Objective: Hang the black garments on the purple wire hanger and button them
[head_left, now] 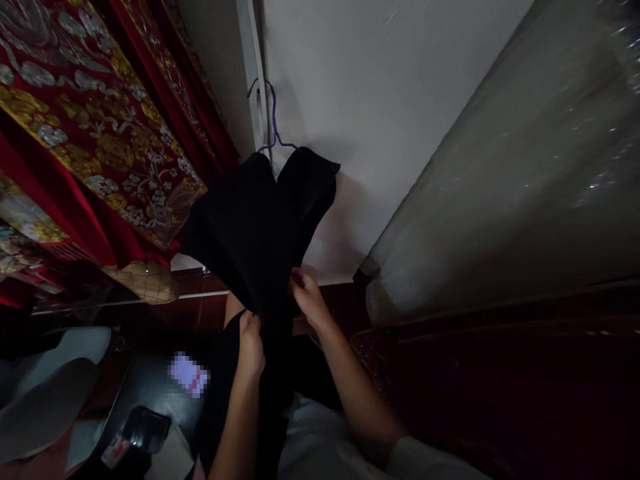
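A black garment [255,220], short-sleeved with a V-shaped neck, hangs from a purple hanger [275,120]. The hanger's hook goes over a pale vertical strip [257,60] against the wall. Low on the garment's left side, my left hand [251,343] is closed with its fingers pinching the black cloth. My right hand [307,297] grips the right edge of the same garment, a little higher up. Between the two hands the cloth stretches down toward my lap, where its dark folds blend with my dark clothing. The fingertips are partly hidden in the fabric.
Red cloth with gold and silver embroidery [120,127] hangs on the left. A plastic-covered panel [500,173] leans at the right. Down left, a dark surface [135,373] holds a blurred-out lit phone [189,375] and a black tray-like object [146,428].
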### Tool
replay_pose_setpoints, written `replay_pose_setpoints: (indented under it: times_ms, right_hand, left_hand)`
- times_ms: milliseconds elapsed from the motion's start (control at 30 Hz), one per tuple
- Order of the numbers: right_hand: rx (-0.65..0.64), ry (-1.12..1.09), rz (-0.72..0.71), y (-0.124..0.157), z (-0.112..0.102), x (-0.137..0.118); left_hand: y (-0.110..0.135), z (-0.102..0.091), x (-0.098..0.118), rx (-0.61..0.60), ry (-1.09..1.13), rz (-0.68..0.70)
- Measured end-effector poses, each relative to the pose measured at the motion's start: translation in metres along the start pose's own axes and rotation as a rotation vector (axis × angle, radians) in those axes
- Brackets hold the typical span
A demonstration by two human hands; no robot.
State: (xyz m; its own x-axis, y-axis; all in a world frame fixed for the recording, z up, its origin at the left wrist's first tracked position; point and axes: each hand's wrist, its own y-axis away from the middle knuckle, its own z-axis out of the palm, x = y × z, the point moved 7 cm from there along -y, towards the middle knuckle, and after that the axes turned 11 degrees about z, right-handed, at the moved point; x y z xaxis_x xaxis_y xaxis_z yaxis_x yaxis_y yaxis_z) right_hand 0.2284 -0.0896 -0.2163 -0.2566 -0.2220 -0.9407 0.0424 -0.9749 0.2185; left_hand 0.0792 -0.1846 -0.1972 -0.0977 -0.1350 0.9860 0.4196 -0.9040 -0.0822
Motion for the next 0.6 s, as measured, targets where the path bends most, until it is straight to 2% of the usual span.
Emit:
replay_pose_setpoints:
  times_ms: [100, 167, 233, 300, 333, 367, 400, 500, 533, 567, 600]
  right_hand:
    - [-0.007, 0.038, -0.057, 0.002, 0.000, -0.006]
    - [0.021, 0.029, -0.038, 0.004, -0.005, -0.006]
    - [0.037, -0.010, 0.022, 0.008, -0.013, -0.004]
    - [0.016, -0.038, 0.050, 0.012, -0.019, -0.007]
    - [-0.002, -0.034, 0.041, 0.015, -0.021, -0.012]
    - [-0.022, -0.018, 0.023, 0.018, -0.022, -0.017]
    - [-0.040, 0.006, 0.004, 0.020, -0.023, -0.023]
    - [-0.121, 0.090, -0.001, 0.029, -0.018, -0.034]
    - [-0.164, 0.123, 0.013, 0.031, -0.014, -0.036]
    - [-0.202, 0.155, 0.028, 0.033, -0.011, -0.035]
    - [-0.228, 0.179, 0.043, 0.035, -0.008, -0.034]
  left_hand:
    - [0.004, 0.005, -0.008, -0.043, -0.002, -0.038]
    - [-0.002, -0.005, -0.004, 0.039, 0.001, 0.015]
    - [-0.011, -0.025, 0.011, 0.217, 0.014, 0.170]
    - [-0.016, -0.047, 0.031, 0.428, -0.006, 0.408]
    - [-0.016, -0.053, 0.040, 0.489, -0.034, 0.509]
    - [-0.017, -0.052, 0.046, 0.481, -0.078, 0.586]
    - [-0.019, -0.043, 0.050, 0.393, -0.135, 0.630]
    - [-0.024, 0.016, 0.038, -0.157, -0.292, 0.584]
    - [-0.022, 0.034, 0.030, -0.296, -0.318, 0.549]
    - [-0.021, 0.048, 0.023, -0.368, -0.328, 0.526]
    - [-0.022, 0.057, 0.018, -0.382, -0.327, 0.513]
